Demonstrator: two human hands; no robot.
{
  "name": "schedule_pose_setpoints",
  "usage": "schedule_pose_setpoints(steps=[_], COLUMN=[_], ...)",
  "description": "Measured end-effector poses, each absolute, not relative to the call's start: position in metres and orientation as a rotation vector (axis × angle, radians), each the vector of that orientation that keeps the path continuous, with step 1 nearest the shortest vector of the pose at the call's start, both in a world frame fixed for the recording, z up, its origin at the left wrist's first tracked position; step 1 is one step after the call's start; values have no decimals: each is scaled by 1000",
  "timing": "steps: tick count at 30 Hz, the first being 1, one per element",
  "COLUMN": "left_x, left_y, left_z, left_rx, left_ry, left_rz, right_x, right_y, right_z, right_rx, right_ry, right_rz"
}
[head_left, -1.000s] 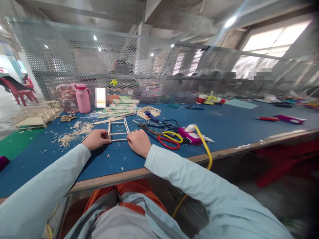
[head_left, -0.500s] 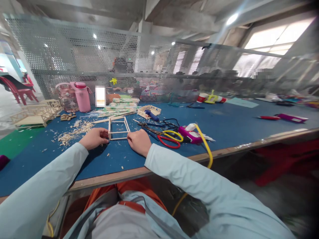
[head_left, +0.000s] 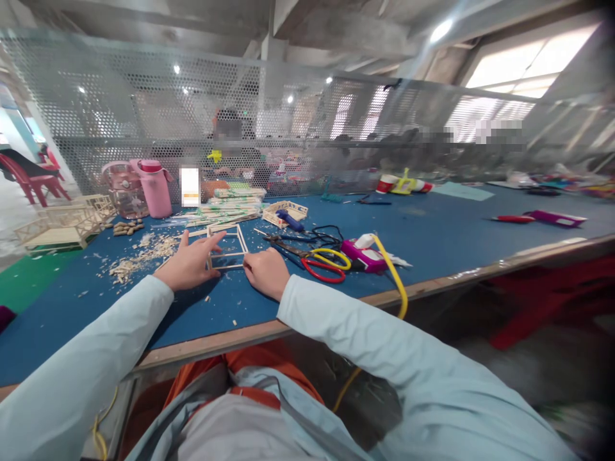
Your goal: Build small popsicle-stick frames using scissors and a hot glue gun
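Note:
A small open frame of thin wooden sticks [head_left: 229,245] stands on the blue table [head_left: 432,246] in front of me. My left hand [head_left: 189,264] rests at its left side with fingers stretched out, fingertips touching the frame's left post. My right hand [head_left: 263,271] sits at the frame's near right corner, fingers curled and pinching the bottom stick. Both arms wear pale blue sleeves.
Scissors with red and yellow handles [head_left: 323,264] and a pink glue gun [head_left: 366,254] with a yellow cord lie to the right. Wood shavings [head_left: 139,254], a pink bottle [head_left: 154,188], stick bundles [head_left: 230,208] and finished stick models [head_left: 60,225] sit left and behind. A mesh screen [head_left: 288,128] backs the table.
My left hand has opened from a pinch on the frame's left corner, its fingers now stretched toward the left post. The right hand has stayed at the right corner.

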State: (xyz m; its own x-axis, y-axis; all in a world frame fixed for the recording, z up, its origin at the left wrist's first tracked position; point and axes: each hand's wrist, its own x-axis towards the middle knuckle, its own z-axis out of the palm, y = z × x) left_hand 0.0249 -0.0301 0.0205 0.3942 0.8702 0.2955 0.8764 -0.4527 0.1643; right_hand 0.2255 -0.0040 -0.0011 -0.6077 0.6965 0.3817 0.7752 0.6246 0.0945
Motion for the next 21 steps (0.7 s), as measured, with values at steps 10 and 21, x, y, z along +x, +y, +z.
schedule_pose_setpoints(steps=[10,21], left_x=[30,30], left_y=[-13,-14], left_z=[23,22], left_rx=[-2608,-2625], left_ry=[-1641,-1646], left_rz=[-356,-408], right_x=[225,246], right_y=[-1,10], right_z=[-6,12], right_rx=[-1156,-1456], right_ry=[-2517,-2084], right_rz=[-351,148])
